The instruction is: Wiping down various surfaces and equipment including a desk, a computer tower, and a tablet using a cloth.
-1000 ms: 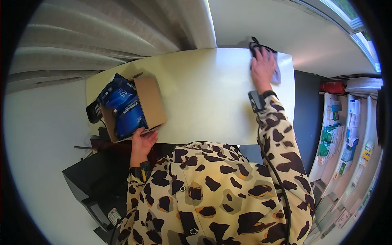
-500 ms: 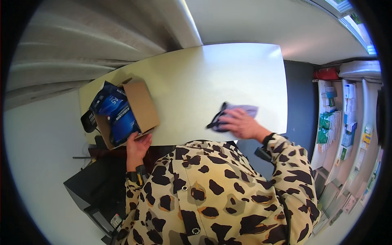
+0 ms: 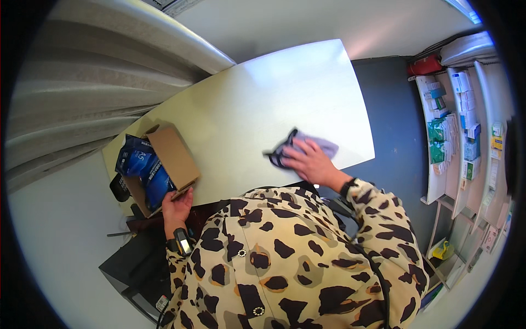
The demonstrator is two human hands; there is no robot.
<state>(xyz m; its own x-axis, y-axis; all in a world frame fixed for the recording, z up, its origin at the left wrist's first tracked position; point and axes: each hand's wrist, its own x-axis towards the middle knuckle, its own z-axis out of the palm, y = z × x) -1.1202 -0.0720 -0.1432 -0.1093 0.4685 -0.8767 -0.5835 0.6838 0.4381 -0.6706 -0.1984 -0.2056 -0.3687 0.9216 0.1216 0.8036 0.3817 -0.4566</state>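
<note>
My right hand [image 3: 312,163] lies on a purple-grey cloth [image 3: 327,147] with dark trim, its fingers pressing the bunched cloth onto the white table [image 3: 257,98]. Part of the cloth is hidden under the palm. At the table's left end stands an open cardboard box [image 3: 174,156], tilted toward its left side. My left hand [image 3: 177,205] grips the box's lower near corner, with some fingertips hidden by the cardboard. Inside the box lie shiny blue plastic packages [image 3: 143,163], one sticking out past the rim.
A black handset-like device [image 3: 119,187] sits just left of the box. Grey curtains [image 3: 109,71] hang along the table's far left side. Black equipment [image 3: 137,268] stands below the left end. White shelves [image 3: 433,142] with small boxes and packets line the right wall.
The view has turned, so table and shelves appear rotated. My right hand still presses the cloth, with its fingers spread a little more. My left hand stays at the box corner.
</note>
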